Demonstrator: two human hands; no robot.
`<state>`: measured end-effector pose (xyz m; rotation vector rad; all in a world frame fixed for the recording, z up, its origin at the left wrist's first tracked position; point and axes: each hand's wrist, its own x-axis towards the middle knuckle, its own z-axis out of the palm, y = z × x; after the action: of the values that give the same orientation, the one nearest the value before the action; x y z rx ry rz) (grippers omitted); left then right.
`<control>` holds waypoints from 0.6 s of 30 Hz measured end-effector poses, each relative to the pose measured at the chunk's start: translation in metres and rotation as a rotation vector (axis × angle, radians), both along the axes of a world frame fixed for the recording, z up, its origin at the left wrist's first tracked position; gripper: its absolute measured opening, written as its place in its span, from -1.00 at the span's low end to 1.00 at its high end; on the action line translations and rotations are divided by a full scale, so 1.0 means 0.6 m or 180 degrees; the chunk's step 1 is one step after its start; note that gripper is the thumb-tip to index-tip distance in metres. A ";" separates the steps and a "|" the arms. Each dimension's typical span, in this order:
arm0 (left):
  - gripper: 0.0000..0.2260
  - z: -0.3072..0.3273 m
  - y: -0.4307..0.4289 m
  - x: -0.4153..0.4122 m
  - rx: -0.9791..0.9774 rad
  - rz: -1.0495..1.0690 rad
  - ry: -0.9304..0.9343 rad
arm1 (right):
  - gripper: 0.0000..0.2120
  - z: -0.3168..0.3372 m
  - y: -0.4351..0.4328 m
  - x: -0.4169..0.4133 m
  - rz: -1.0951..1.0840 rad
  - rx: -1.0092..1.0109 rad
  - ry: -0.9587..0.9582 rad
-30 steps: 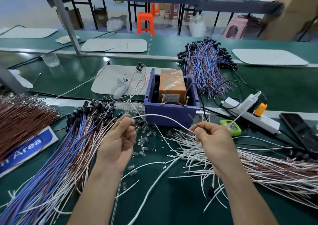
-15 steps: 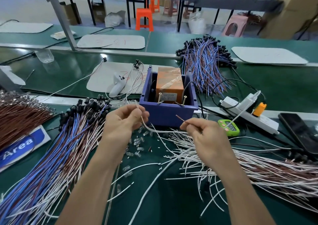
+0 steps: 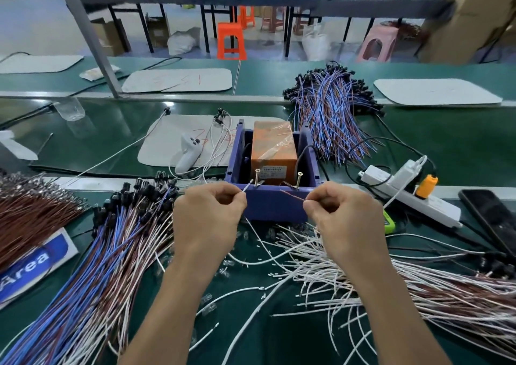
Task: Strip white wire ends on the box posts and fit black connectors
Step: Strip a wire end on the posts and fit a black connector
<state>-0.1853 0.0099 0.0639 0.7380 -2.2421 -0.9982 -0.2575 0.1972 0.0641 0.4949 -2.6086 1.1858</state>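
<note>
Holding what reads as one white wire (image 3: 247, 188) by both ends at the near wall of the box (image 3: 273, 208), which sits mid-tabletop (image 3: 460, 146). Your left hand (image 3: 209, 219) pinches the white end between thumb and forefinger. Its tip is just beside the left post (image 3: 257, 177); contact cannot be told. Your right hand (image 3: 344, 222) pinches the other end, where a thin reddish strand (image 3: 290, 194) points toward the right post (image 3: 299, 179) but stands apart from it. That end is probably bare.

Step judged: stripping the left end. Next: seat the tip on the post, then pull steadily.

Black connectors (image 3: 145, 188) cap the bundle (image 3: 97, 281) toward the left edge. Loose wires (image 3: 363, 286) crowd the near right. The power strip (image 3: 405, 197) lies right of the box. Nothing blocks the posts.
</note>
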 end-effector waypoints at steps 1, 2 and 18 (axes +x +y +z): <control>-0.77 0.001 0.000 -0.002 -0.0023 0.0074 -0.0037 | -0.85 0.001 0.000 -0.003 -0.0008 0.0011 -0.0003; -0.78 0.001 0.001 -0.004 -0.0022 0.0133 -0.0068 | -0.86 0.001 0.001 -0.007 -0.0014 0.0015 -0.0016; -0.88 0.001 0.025 -0.026 0.0079 0.0111 -0.0087 | -0.86 -0.006 0.004 -0.029 -0.0059 -0.0029 -0.0086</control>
<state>-0.2008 0.0249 0.0645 0.8035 -2.2360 -1.0064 -0.2750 0.1994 0.0606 0.4550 -2.6233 1.2061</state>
